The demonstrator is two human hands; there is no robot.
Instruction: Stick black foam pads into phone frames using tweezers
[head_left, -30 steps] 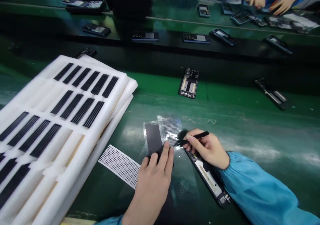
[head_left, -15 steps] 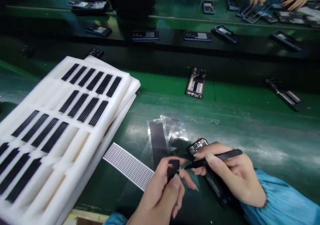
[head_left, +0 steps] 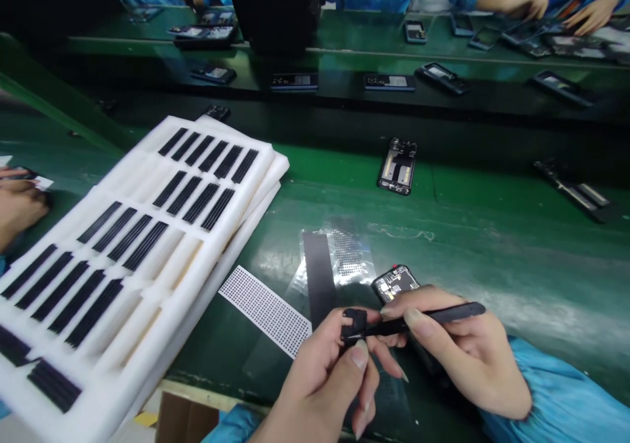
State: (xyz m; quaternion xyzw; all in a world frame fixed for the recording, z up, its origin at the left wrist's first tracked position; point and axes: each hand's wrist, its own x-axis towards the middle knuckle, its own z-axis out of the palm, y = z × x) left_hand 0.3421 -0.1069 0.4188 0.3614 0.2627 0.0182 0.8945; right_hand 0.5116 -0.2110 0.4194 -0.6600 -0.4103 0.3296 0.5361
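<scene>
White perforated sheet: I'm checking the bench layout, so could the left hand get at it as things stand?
Probably yes: the sheet lies right beside the left hand, nothing between them, though that hand holds a small black part.

At nine o'clock, the white foam tray (head_left: pixel 260 174) is looking soft and matt. At twelve, clear plastic film (head_left: pixel 361 256) is glinting on the glossy green tabletop (head_left: pixel 497 259) — at three, the black tweezers (head_left: pixel 443 314) are showing a smooth matt finish, and the blue cloth sleeve (head_left: pixel 556 390) is creasing at four.

Light glares off the long green bench (head_left: pixel 497 246), with a second green bench (head_left: pixel 359 36) beyond it and a black column (head_left: pixel 270 10) rising between them.
</scene>
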